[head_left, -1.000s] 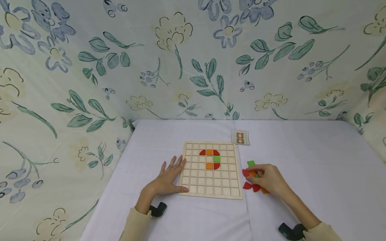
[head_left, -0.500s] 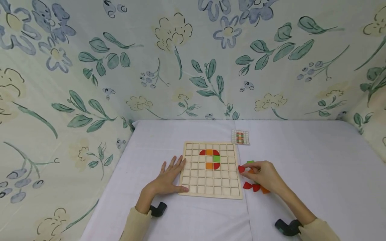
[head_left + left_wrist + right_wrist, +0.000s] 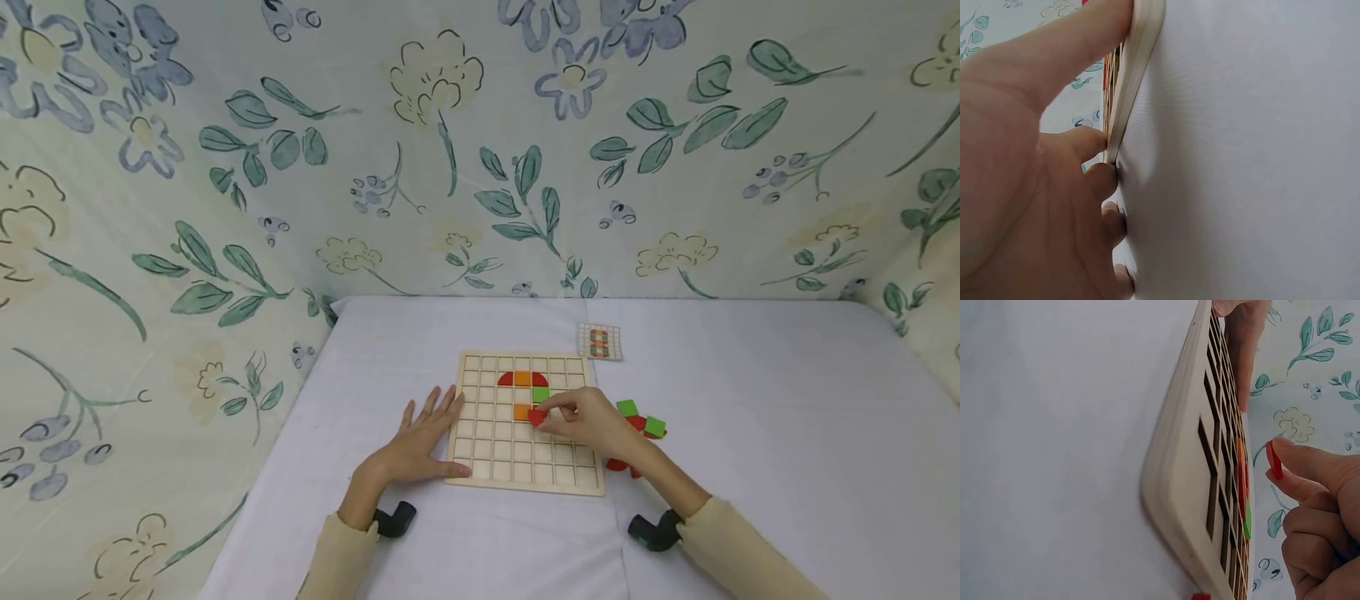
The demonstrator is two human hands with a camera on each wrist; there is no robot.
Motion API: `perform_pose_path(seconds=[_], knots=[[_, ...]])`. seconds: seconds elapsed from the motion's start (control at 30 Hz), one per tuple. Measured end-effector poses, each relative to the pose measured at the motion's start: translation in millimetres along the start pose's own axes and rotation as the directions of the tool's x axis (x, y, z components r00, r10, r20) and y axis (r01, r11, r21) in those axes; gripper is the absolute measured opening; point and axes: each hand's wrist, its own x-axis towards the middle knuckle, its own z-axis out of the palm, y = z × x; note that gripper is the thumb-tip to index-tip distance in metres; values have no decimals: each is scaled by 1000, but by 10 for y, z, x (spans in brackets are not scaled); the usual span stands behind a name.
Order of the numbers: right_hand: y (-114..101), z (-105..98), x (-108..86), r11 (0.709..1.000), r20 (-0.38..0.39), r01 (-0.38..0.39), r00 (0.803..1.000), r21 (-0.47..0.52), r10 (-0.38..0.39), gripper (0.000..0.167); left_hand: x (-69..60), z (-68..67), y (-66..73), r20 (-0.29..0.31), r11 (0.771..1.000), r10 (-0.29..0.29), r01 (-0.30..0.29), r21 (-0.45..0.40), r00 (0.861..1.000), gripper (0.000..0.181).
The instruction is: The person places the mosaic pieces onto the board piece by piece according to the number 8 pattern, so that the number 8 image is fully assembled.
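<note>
A wooden grid board (image 3: 495, 458) holds red, orange and green pieces near its upper middle. My left hand (image 3: 412, 446) lies spread at the board's left edge, thumb on the lower left corner; in the left wrist view the hand (image 3: 1041, 169) touches the board's rim (image 3: 1135, 75). Over the board, my right hand (image 3: 592, 421) pinches a red piece (image 3: 536, 417) beside the orange square (image 3: 521, 412). The right wrist view shows that red piece (image 3: 1274, 460) between thumb and finger of the right hand (image 3: 1322, 506), held off the board (image 3: 1179, 481).
Loose green (image 3: 655, 427) and red pieces (image 3: 618, 465) lie right of the board, partly behind the right forearm. A small patterned card (image 3: 599, 342) sits at the board's upper right corner. A floral cloth (image 3: 450, 167) hangs behind the white-covered table (image 3: 750, 392).
My right hand has picked a red piece from the loose pile and moved left over the board with it. More of the pile shows. The left hand has stayed in place.
</note>
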Motion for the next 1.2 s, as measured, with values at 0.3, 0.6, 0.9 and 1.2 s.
perform_pose_path(seconds=[0.3, 0.6, 0.9, 1.2], knots=[[-85, 200, 283, 999, 44, 34, 998, -28, -33, 23, 14, 10, -15, -2, 1000, 0, 0, 3, 1000, 117], [-98, 274, 364, 998, 63, 42, 997, -54, -39, 24, 19, 6, -13, 6, 1000, -4, 4, 8, 1000, 116], [-110, 273, 387, 997, 34, 9, 999, -76, -7, 27, 26, 5, -17, 6, 1000, -9, 9, 16, 1000, 116], [-117, 286, 406, 998, 10, 15, 1000, -68, -15, 31, 18, -2, -7, 6, 1000, -3, 3, 14, 1000, 116]])
